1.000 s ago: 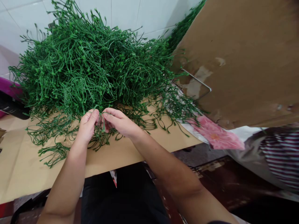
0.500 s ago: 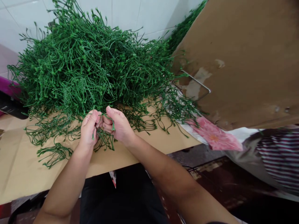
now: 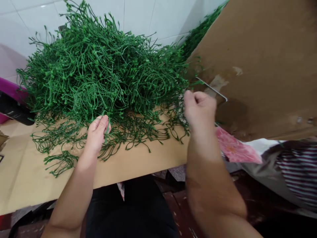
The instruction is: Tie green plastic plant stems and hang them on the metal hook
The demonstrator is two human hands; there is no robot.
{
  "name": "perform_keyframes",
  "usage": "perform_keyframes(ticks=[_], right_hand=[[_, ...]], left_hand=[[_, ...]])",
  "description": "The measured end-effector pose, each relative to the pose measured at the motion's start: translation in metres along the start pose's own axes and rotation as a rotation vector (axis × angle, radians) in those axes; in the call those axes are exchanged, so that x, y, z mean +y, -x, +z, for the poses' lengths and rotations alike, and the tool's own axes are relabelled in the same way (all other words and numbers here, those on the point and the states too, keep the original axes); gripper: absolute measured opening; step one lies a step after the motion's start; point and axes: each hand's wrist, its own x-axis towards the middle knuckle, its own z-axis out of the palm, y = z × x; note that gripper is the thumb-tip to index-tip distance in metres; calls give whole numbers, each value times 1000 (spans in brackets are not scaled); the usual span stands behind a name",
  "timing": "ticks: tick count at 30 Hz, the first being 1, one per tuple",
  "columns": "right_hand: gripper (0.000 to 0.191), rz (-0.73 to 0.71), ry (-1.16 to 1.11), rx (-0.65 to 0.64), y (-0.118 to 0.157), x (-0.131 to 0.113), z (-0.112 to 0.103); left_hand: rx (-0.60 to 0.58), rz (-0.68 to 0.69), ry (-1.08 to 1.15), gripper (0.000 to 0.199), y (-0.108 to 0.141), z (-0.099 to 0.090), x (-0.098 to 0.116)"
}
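Note:
A large heap of green artificial plant stems (image 3: 99,66) with small budded tips lies against the wall. At its front edge my left hand (image 3: 97,130) is closed, thumb against fingers, on a thin green stem that shows beside the thumb. My right hand (image 3: 200,107) is off to the right, fingers curled in and slightly blurred. It is beside the bent metal rod (image 3: 213,89) that sticks out of the brown board; what its fingers hold, if anything, is hidden. Loose stems (image 3: 61,162) lie in front of the heap, to the left of my left hand.
Cardboard (image 3: 138,162) covers the work surface. The big brown board (image 3: 267,66) leans at the right, with more greenery behind it. A pink flowered cloth (image 3: 237,145) and a striped fabric (image 3: 299,168) are at lower right. A black object (image 3: 16,109) sits at the left edge.
My right hand has parted from the left and moved right and up to the metal rod. My left hand stays by the heap's front, still closed on a stem.

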Motion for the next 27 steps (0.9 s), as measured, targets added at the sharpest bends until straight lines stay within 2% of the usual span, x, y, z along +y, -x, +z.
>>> perform_keyframes(ticks=[3,5,6,8,9,11,12,13,16,20,24,27], right_hand=[[23,-4,419,248,-16,3,-32],[18,-88,666,317,-11,-3,-32],[14,-166,689,296,-3,-8,-25],[17,-323,489,112,20,-20,1],[22,-299,344,-56,34,-26,17],[29,-80,24,-517,61,-38,52],[30,11,-85,-683,72,-42,67],[29,46,-123,-766,80,-45,80],[23,33,-177,-849,89,-49,102],[19,65,-261,-929,82,-45,103],[17,85,-236,-913,79,-41,101],[19,40,-205,-861,81,-41,103]], left_hand=[[-13,-8,-127,46,-1,2,-4],[-14,-7,-195,46,-1,2,-5],[-22,-1,-230,46,-1,2,-6],[-40,22,-306,45,0,3,-7],[-50,36,-349,44,0,3,-8],[-80,62,-422,42,2,3,-10],[-97,81,-449,41,2,2,-11],[-112,107,-473,41,2,1,-11],[-111,175,-542,41,1,-4,-11],[-53,162,-562,38,1,-5,-8],[-59,135,-499,42,2,-5,-9],[-68,112,-486,44,2,-7,-11]])
